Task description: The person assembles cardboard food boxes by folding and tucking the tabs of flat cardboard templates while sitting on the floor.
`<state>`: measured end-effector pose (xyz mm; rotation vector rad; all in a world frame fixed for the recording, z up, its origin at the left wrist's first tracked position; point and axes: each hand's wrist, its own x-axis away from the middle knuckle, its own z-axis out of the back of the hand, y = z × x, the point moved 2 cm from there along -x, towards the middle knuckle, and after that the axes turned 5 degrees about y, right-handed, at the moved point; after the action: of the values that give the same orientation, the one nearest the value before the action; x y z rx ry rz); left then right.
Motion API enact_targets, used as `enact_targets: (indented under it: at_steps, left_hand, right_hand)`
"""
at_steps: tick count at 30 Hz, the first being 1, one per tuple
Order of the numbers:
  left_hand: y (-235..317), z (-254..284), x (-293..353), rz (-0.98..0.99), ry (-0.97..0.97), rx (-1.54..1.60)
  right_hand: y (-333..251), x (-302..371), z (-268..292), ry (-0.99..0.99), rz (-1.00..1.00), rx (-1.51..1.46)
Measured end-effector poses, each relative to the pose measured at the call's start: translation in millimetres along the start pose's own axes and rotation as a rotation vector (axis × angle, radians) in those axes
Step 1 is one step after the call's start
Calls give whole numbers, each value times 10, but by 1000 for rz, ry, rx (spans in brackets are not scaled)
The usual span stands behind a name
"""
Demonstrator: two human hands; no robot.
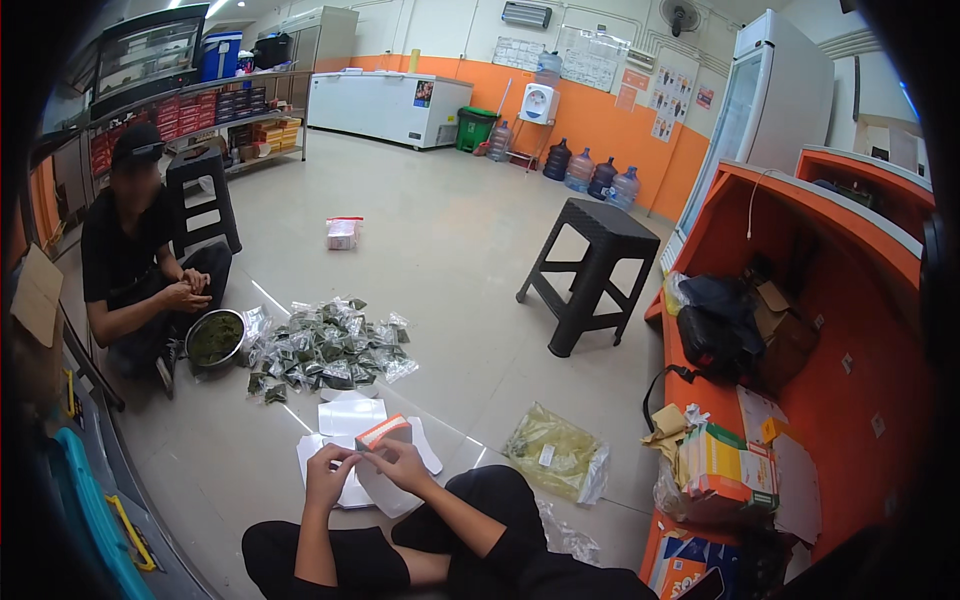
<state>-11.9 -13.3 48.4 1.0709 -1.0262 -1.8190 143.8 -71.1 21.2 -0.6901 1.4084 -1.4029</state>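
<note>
My left hand (pixel 328 472) and my right hand (pixel 402 467) meet above my crossed legs, fingers pinched together. What lies between the fingertips is too small to make out. Just beyond them is a small orange-and-white box (pixel 384 431); whether my fingers grip its near edge I cannot tell. White sheets and flattened card pieces (pixel 352 415) lie spread on the floor under and around my hands. Farther off, a wide heap of small clear packets with dark green contents (pixel 330 345) covers the floor. Beside that heap stands a metal bowl (pixel 238 350) of green leafy stuff.
A co-worker in black (pixel 125 245) sits at the left by the bowl, hands together. A pink-and-white package (pixel 343 234) lies farther out. Right of me are a yellowish plastic bag (pixel 556 452), a black stool (pixel 592 265) and an orange counter (pixel 850 330) holding boxes and bags.
</note>
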Motion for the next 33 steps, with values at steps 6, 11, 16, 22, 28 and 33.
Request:
enact_targets:
  at_steps: [6, 11, 16, 22, 28, 33]
  left_hand:
    - [-36, -18, 3, 18, 4, -4]
    - [-26, -26, 17, 36, 70, -31]
    - [-82, -44, 19, 30, -2, -15]
    - [-100, -100, 38, 13, 22, -51]
    - [-196, -124, 26, 28, 38, -47]
    - [-162, -97, 28, 19, 42, -110]
  right_hand:
    - [75, -6, -11, -12, -10, -28]
    - [85, -10, -35, -8, 2, -46]
    - [207, -21, -14, -55, -104, -135]
    - [277, -50, -43, -45, -155, -191]
    - [308, -45, -51, -22, -114, -252]
    - [153, -38, -25, -63, -109, -161]
